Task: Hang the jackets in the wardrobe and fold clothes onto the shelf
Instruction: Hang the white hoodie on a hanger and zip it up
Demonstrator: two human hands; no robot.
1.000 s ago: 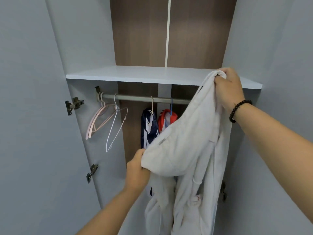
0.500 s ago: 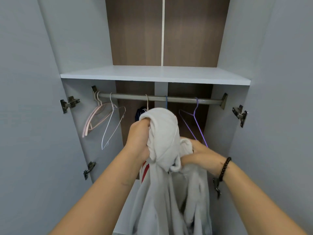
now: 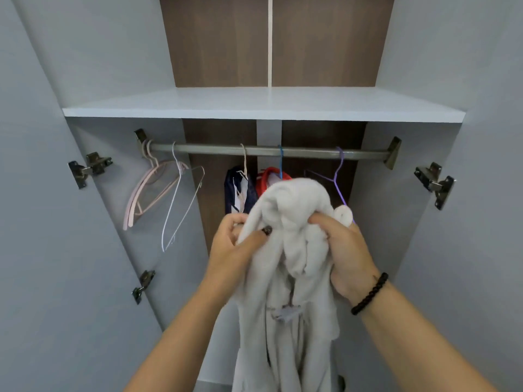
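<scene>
You hold the white garment (image 3: pixel 288 250) bunched at centre frame, below the rail (image 3: pixel 266 151). Your left hand (image 3: pixel 235 247) and right hand (image 3: pixel 342 253) both have fingers curled into the cloth, gripping it near its top. The rest hangs down to the bottom edge. The purple hanger (image 3: pixel 338 179), right of centre, looks empty, though the cloth hides its lower part. The bunched fabric could snag that hanger or slip loose if one grip eases.
</scene>
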